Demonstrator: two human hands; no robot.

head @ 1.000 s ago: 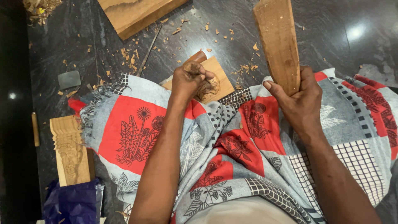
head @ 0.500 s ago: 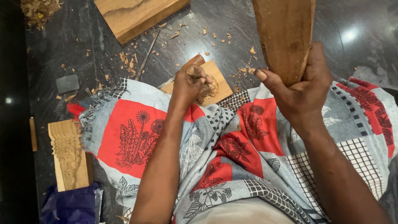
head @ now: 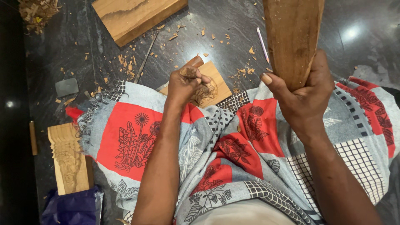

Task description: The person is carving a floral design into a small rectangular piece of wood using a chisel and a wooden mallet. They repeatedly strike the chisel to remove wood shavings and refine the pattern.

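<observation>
Left hand (head: 186, 81) hides most of the chisel (head: 194, 62).

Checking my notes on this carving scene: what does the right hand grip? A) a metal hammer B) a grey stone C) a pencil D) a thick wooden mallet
D: the right hand wraps the narrow end of a thick brown wooden mallet raised above the floor.

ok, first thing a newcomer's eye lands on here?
Probably the big wooden mallet, raised at upper right in the right hand. Next, at centre, the left hand grips a wooden-handled chisel set on a small carved block, which rests at the edge of the red-and-grey patterned cloth over the lap. Wood chips lie scattered across the dark floor.
</observation>
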